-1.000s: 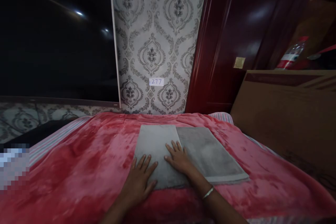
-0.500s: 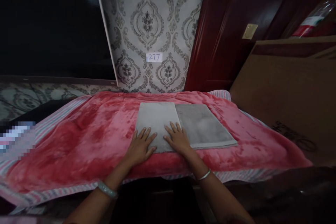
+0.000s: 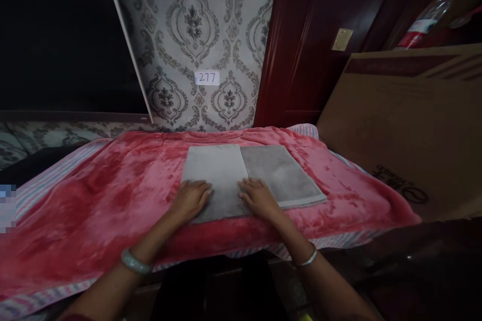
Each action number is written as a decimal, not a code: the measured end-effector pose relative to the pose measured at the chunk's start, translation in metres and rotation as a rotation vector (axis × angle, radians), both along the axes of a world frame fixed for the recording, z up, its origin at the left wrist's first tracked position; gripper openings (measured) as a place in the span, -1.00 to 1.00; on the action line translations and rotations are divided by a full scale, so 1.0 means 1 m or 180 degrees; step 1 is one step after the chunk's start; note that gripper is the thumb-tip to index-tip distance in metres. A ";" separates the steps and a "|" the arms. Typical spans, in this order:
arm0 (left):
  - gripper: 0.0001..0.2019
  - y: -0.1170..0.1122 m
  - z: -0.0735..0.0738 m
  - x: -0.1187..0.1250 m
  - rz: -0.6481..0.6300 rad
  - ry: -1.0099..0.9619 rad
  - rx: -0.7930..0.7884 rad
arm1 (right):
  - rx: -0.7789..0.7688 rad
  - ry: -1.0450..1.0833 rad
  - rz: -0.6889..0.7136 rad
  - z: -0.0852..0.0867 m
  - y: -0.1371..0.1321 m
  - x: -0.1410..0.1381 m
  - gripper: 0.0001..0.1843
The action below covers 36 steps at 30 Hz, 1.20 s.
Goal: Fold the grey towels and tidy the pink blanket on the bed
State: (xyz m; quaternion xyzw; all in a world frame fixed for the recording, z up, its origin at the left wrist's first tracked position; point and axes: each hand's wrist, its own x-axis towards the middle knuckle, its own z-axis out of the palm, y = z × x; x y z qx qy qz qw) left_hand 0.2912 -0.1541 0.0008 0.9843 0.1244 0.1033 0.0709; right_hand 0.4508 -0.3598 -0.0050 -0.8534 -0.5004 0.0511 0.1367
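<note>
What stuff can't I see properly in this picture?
All in the head view:
The bits of grey cloth under the left hand and right hand: covered by them.
The dark screen's top and left side: cut off by picture edges.
The bottle's label words: too small, blurry.

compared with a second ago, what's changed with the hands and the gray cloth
The left hand was spread flat; its fingers are now drawn together and turned inward, to the right. The right hand is also less spread and has shifted slightly right, onto the fold line. Whether either grips is unclear. The gray cloth stays folded on the red blanket.
</note>
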 end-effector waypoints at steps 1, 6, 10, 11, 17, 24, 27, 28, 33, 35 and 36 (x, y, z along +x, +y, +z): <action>-0.51 0.002 0.008 0.013 -0.0065 -0.0060 -0.0041 | 0.0090 -0.0052 -0.0008 0.003 0.004 0.000 -0.41; -0.48 0.013 0.021 0.100 -0.0432 0.0222 -0.0158 | 0.0219 -0.0105 0.0439 -0.014 0.018 -0.014 -0.33; -0.46 0.021 0.010 0.164 -0.0513 0.0656 -0.0103 | 0.0286 -0.0005 0.0455 -0.033 0.017 -0.020 -0.34; -0.45 0.024 0.008 0.178 -0.0511 0.0697 -0.0100 | 0.0304 0.0017 0.0453 -0.035 0.016 -0.019 -0.33; -0.37 0.053 -0.001 0.229 -0.0617 0.0857 -0.0019 | 0.0470 0.0176 0.0555 -0.038 0.015 -0.014 -0.30; -0.31 0.069 -0.020 0.237 -0.0722 0.0531 0.0132 | 0.0593 0.0407 0.0599 -0.034 0.009 -0.015 -0.32; -0.32 0.069 -0.021 0.236 -0.0703 0.0505 0.0174 | 0.0626 0.0464 0.0610 -0.031 0.007 -0.014 -0.33; -0.32 0.068 -0.020 0.236 -0.0680 0.0511 0.0189 | 0.0655 0.0483 0.0606 -0.031 0.007 -0.014 -0.33; -0.35 0.060 -0.010 0.235 -0.0566 0.0615 0.0311 | 0.0867 0.0415 0.0507 -0.032 0.007 -0.014 -0.37; -0.38 0.052 -0.001 0.235 -0.0501 0.0652 0.0414 | 0.0935 0.0267 0.0475 -0.033 0.008 -0.015 -0.40; -0.40 0.047 0.004 0.233 -0.0443 0.0657 0.0472 | 0.0976 0.0190 0.0469 -0.034 0.009 -0.016 -0.41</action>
